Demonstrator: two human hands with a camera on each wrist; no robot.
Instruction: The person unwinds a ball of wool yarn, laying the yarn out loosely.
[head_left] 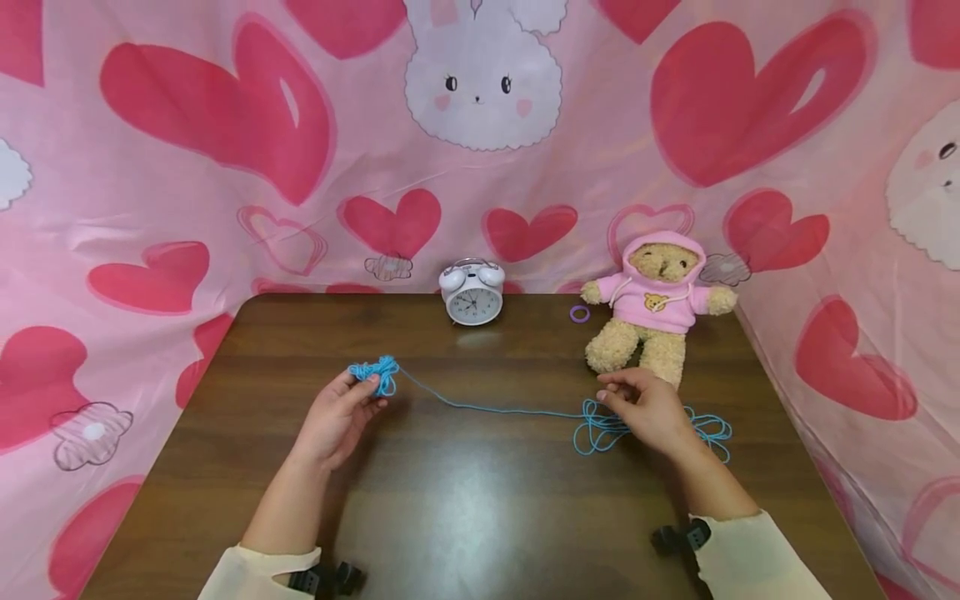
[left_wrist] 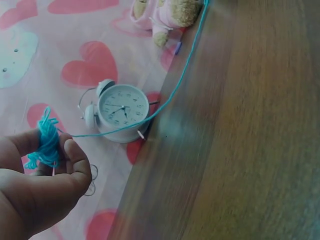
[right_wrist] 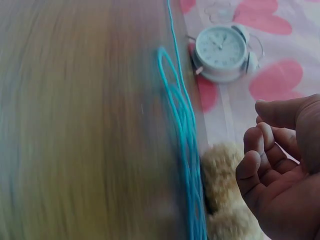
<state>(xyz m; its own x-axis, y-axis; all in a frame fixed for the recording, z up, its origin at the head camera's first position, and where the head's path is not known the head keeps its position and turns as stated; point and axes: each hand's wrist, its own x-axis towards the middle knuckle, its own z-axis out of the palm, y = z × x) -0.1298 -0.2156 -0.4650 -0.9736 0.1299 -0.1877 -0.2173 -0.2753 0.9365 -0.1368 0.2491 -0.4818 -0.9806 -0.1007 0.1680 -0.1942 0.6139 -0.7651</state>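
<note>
Across the table (head_left: 480,533), the strand (head_left: 517,411) runs left to right: at its left end the left hand (head_left: 337,421) pinches the bundle (head_left: 385,367); at its right, loops (head_left: 600,429) lie below the right hand (head_left: 648,408), the nearer one, its fingers loosely bent, apparently holding nothing.

Yarn (head_left: 386,367) looks matt, fibrous. Bench (head_left: 480,508) is smooth wood-grain, semi-gloss. Clock (head_left: 474,305) looks like smooth, glossy plastic. Bear (head_left: 615,343) is rough, curly plush; hoodie (head_left: 637,287), matt cloth. Backdrop (head_left: 517,179): creased cloth.
</note>
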